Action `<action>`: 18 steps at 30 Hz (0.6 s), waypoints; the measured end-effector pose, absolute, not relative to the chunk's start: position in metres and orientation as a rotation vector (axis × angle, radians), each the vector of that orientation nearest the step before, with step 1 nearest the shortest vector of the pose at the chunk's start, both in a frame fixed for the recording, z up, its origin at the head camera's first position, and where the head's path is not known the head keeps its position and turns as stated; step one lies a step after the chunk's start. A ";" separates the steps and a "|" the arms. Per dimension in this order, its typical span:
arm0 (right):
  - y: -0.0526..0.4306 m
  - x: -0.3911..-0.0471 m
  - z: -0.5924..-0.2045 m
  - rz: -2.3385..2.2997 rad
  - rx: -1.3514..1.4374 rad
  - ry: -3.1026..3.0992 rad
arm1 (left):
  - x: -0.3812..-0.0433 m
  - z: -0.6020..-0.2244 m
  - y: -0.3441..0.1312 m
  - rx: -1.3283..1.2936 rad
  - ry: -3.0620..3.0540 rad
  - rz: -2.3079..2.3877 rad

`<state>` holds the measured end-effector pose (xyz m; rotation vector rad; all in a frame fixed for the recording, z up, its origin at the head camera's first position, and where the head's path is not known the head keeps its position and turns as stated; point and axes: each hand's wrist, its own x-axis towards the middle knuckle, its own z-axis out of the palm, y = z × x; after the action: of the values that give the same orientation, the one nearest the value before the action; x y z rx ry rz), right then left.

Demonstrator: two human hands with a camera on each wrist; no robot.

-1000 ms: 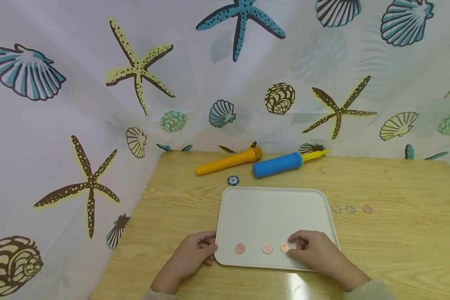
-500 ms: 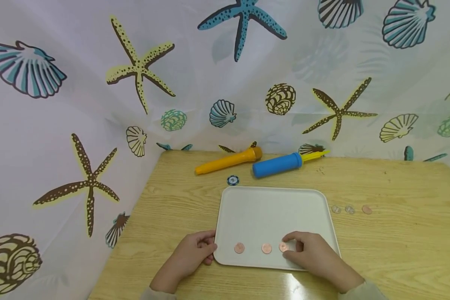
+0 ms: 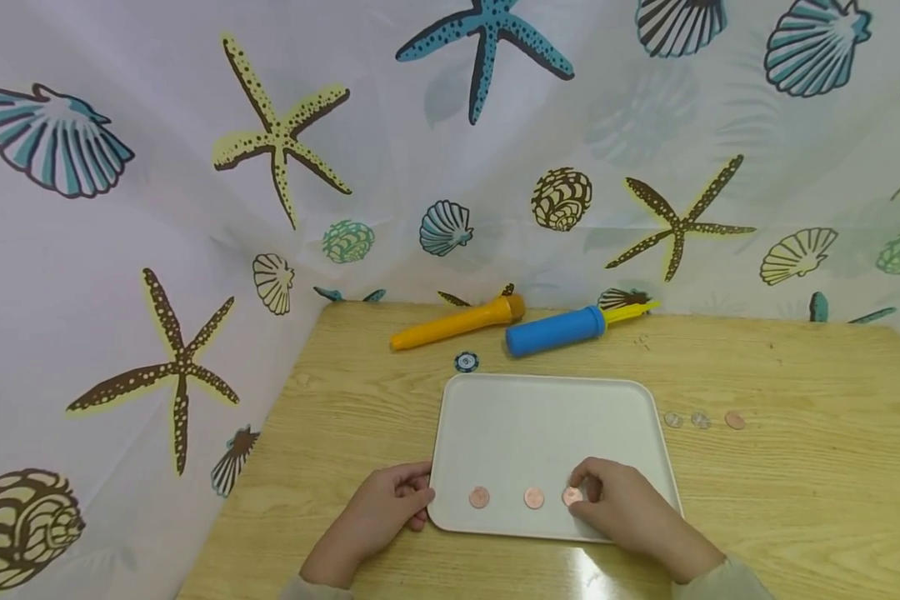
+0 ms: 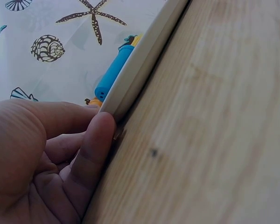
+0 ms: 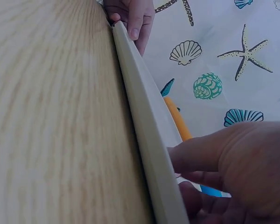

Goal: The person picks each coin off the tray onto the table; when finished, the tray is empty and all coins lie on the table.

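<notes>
A white rectangular tray (image 3: 543,429) lies on the wooden table, and three copper coins form a row along its near side. The left coin (image 3: 479,497) and the middle coin (image 3: 534,497) lie flat and untouched. My right hand (image 3: 628,507) pinches the third coin (image 3: 572,496) between thumb and index finger at the row's right end. At the tray's near left corner, my left hand (image 3: 385,507) grips the rim with thumb and index finger; its thumb (image 4: 101,126) shows against the rim in the left wrist view. The tray wall hides the coins in the right wrist view.
Two silvery coins (image 3: 672,419) (image 3: 701,420) and one copper coin (image 3: 735,420) lie right of the tray. Behind it are a poker chip (image 3: 467,362), an orange toy microphone (image 3: 457,323) and a blue hand pump (image 3: 555,332). A shell-print curtain (image 3: 390,167) borders the table.
The right hand's fingers have shifted slightly left, then back a little right, and its coin now sits slightly farther from the middle coin. The left hand stays at the tray corner.
</notes>
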<state>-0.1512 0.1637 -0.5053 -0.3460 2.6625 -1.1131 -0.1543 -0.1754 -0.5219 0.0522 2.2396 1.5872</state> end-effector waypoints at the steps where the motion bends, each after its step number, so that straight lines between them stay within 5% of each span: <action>1: 0.164 -0.151 -0.505 -1.130 -0.334 2.661 | -0.154 -0.522 -0.175 0.053 2.239 1.587; 18: 0.189 -0.145 -0.512 -1.478 -0.264 2.417 | -0.154 -0.523 -0.174 0.067 2.253 1.582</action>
<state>-0.1453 0.1887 -0.5117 -0.2643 2.4172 -1.4782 -0.1538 -0.1744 -0.5226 0.0671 2.2527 1.5815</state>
